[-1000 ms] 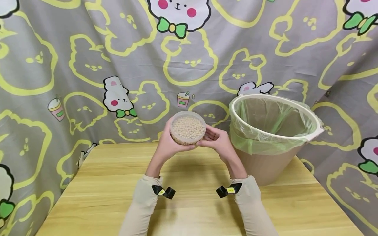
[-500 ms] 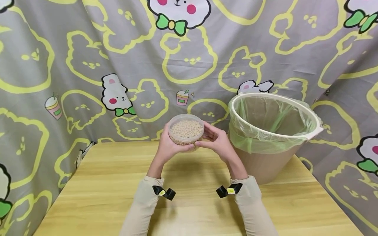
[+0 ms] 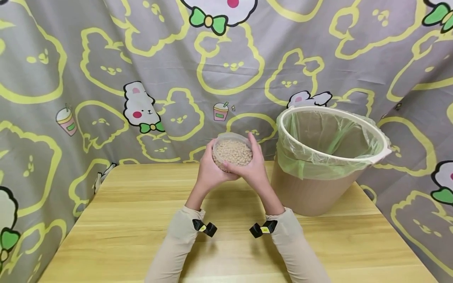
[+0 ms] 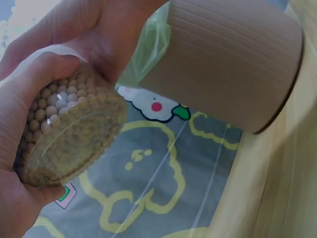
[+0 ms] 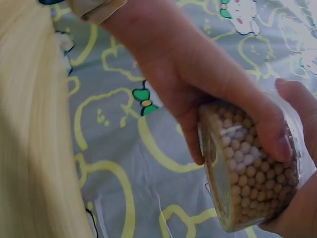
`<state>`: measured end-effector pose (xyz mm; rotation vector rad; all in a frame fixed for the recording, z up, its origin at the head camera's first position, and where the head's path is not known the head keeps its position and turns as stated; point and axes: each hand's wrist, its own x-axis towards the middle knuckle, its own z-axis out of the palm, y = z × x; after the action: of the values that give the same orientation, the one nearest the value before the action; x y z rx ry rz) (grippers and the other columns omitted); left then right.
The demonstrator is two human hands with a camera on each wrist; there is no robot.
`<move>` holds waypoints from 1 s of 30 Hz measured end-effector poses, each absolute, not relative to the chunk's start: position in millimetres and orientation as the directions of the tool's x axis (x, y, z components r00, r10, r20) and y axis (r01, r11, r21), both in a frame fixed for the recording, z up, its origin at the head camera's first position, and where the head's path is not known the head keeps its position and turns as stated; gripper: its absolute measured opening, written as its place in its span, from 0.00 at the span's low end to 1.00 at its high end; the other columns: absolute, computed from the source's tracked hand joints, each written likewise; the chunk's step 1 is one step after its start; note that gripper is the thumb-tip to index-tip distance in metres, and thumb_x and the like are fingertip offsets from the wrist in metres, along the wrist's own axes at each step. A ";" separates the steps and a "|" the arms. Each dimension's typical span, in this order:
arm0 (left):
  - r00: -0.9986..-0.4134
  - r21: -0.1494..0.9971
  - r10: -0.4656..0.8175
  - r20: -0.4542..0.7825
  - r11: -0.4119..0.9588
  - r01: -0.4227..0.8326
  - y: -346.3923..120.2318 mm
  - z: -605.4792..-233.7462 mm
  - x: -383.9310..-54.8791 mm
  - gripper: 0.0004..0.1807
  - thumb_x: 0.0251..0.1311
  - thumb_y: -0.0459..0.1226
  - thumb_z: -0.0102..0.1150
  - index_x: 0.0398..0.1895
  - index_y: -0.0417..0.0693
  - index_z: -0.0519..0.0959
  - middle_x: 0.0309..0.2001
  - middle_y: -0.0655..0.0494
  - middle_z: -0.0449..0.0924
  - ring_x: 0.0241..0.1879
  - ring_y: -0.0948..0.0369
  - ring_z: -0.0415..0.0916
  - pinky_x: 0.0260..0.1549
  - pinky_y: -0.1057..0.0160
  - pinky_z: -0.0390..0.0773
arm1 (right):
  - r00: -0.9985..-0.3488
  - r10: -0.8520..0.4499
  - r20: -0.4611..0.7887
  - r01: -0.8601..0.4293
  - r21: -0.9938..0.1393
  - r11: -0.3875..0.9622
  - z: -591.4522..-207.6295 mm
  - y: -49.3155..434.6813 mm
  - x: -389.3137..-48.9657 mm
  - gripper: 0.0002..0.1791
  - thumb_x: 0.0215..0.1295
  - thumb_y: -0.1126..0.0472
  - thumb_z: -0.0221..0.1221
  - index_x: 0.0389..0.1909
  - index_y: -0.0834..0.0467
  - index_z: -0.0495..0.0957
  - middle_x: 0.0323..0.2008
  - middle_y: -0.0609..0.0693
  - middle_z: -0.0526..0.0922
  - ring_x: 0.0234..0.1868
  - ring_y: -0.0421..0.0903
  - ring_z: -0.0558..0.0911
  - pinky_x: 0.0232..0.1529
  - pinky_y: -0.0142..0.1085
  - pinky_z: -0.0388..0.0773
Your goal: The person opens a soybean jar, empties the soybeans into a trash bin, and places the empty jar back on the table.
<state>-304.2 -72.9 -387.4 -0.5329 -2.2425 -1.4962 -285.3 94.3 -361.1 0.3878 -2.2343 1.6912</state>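
A round clear plastic tub [image 3: 234, 151] full of pale dried beans is held between both hands above the back of the table, its top tilted toward the head camera. Whether a lid covers it, I cannot tell. The left hand [image 3: 208, 168] grips its left side; in the left wrist view, that hand's fingers [image 4: 42, 74] curl round the tub's wall. The right hand [image 3: 254, 163] holds the right side, its thumb lying across the near rim. Through the tub's clear wall, the beans [image 5: 250, 168] show in the right wrist view.
A tan bin [image 3: 308, 194] with a white rim and a green bag liner [image 3: 301, 167] stands right of the hands. Under the arms lies a wooden table [image 3: 134, 232]. A grey cartoon-print curtain [image 3: 170, 59] hangs behind. Each sleeve carries a small black camera.
The tub has shifted slightly right and is tilted more toward the head camera. The right hand has come in closer round it, and its thumb now crosses the near rim.
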 end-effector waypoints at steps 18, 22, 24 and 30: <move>-0.804 0.825 0.368 0.468 0.144 0.546 -98.9 -387.1 -310.3 0.61 0.31 0.32 0.85 0.76 0.55 0.63 0.65 0.50 0.72 0.63 0.52 0.71 0.64 0.45 0.73 | -0.840 -0.279 0.465 -0.534 -0.800 0.273 -356.0 113.9 -285.0 0.58 0.42 0.61 0.80 0.77 0.48 0.63 0.72 0.55 0.68 0.69 0.55 0.69 0.68 0.56 0.69; -0.845 0.801 0.273 0.460 0.283 0.528 -91.7 -386.2 -306.9 0.65 0.29 0.39 0.88 0.77 0.51 0.60 0.67 0.47 0.72 0.65 0.50 0.72 0.65 0.45 0.73 | -0.885 -0.165 0.435 -0.463 -0.799 0.383 -357.7 100.9 -281.2 0.61 0.42 0.52 0.81 0.79 0.48 0.60 0.75 0.56 0.61 0.73 0.54 0.64 0.71 0.57 0.66; -0.858 0.790 0.243 0.453 0.336 0.513 -88.5 -386.4 -304.8 0.67 0.27 0.42 0.89 0.77 0.50 0.59 0.67 0.46 0.72 0.64 0.49 0.73 0.63 0.44 0.75 | -0.896 -0.118 0.429 -0.437 -0.803 0.406 -359.3 96.4 -280.5 0.60 0.41 0.50 0.81 0.78 0.50 0.61 0.74 0.56 0.62 0.72 0.54 0.65 0.71 0.57 0.66; -0.847 0.801 0.297 0.441 0.296 0.520 -91.2 -388.5 -307.2 0.64 0.29 0.39 0.88 0.76 0.51 0.61 0.65 0.47 0.73 0.62 0.49 0.73 0.60 0.45 0.76 | -0.884 -0.164 0.438 -0.468 -0.815 0.343 -358.9 103.0 -282.8 0.53 0.43 0.54 0.81 0.74 0.54 0.69 0.71 0.54 0.67 0.68 0.54 0.70 0.67 0.55 0.71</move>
<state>-307.2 -91.2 -388.5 -0.7545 -2.3531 -1.5789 -282.8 103.0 -358.9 0.5654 -2.3307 1.5559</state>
